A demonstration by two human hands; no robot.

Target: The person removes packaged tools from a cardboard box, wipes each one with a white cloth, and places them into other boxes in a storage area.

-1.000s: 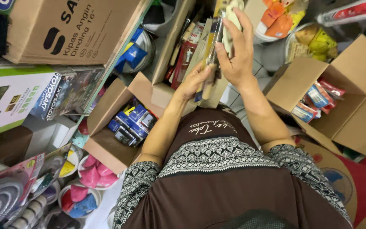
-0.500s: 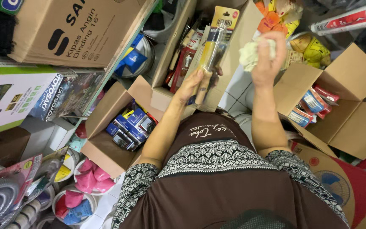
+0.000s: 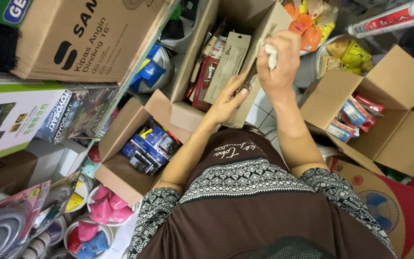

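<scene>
Carded tool pack (image 3: 227,67): upright over open cardboard box (image 3: 188,112), pinched at lower edge
Left hand (image 3: 226,103): grasping pack from below
Right hand (image 3: 278,62): clenched on white cloth (image 3: 271,55), just right of pack

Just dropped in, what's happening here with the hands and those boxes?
A person stands among open cartons of packaged goods. The left hand holds a carded item by its lower edge, plain brown back showing, over the open cardboard box of similar carded packs. The right hand is raised beside it, clutching a white cloth.
</scene>
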